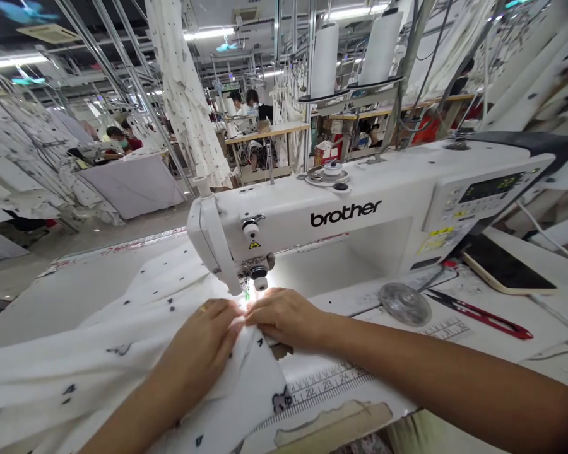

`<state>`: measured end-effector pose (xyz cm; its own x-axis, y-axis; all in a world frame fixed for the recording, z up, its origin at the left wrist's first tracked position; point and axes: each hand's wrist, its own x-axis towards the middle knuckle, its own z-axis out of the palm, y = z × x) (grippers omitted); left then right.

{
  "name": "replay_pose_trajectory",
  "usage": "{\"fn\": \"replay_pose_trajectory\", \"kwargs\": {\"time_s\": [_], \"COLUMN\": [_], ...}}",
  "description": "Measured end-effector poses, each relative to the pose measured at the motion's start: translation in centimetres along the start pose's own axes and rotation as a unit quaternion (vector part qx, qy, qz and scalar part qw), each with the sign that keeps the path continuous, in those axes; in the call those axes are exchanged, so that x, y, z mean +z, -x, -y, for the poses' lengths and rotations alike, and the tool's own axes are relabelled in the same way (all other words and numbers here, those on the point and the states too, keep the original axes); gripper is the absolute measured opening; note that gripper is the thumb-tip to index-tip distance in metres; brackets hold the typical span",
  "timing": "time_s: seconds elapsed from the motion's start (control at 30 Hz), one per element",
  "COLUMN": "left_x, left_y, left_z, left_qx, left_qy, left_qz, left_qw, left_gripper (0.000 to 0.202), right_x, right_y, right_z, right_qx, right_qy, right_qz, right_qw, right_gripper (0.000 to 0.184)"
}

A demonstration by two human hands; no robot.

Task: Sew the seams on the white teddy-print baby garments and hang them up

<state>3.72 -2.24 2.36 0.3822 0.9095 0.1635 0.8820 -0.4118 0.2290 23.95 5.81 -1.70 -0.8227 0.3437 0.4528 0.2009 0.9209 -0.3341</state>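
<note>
White fabric with small dark prints (137, 343) spreads over the left of the table and runs up to the needle area of a white sewing machine (284, 208). My left hand (213, 334) rests on this fabric just in front of the needle, its fingers drawn together on the cloth. Close beside it, my right hand (281, 315) pinches the fabric edge by the lit presser foot (247, 293). The fingertips of both hands nearly meet there. Glare from the machine lamp hides the exact stitch point.
Right of the machine arm lie a clear round dish (404, 304), red-handled thread snips (483, 312) and a phone (508, 261). A printed ruler (331, 383) runs along the table front. Thread cones (324, 60) stand above. Behind, people sit at other machines among hanging fabric.
</note>
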Motion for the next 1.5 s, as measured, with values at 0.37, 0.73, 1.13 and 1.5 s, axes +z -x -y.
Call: {"fn": "replay_pose_trajectory", "kwargs": {"time_s": [0.37, 0.73, 1.13, 1.5], "left_x": [2.1, -0.9, 2.8, 3.1], "left_y": [2.5, 0.2, 0.6, 0.8], "left_z": [1.5, -0.4, -1.5, -1.4], "left_qx": [-0.005, -0.111, -0.063, 0.093], "left_qy": [0.110, 0.220, 0.029, -0.074], "left_qz": [-0.044, -0.047, -0.075, -0.136], "left_qw": [0.993, 0.968, 0.995, 0.984], "left_gripper": [0.030, 0.045, 0.004, 0.021], "right_x": [-0.6, -2.3, -3.6, -3.5], "right_y": [-0.1, -0.3, 0.8, 0.9], "right_z": [0.2, -0.9, -0.9, -0.9], "right_qx": [0.022, -0.164, -0.138, -0.141], "right_qy": [0.047, 0.149, 0.036, 0.056], "right_qz": [0.008, 0.107, 0.108, 0.115], "right_qw": [0.999, 0.969, 0.984, 0.982], "right_gripper": [0.010, 0.017, 0.015, 0.015]}}
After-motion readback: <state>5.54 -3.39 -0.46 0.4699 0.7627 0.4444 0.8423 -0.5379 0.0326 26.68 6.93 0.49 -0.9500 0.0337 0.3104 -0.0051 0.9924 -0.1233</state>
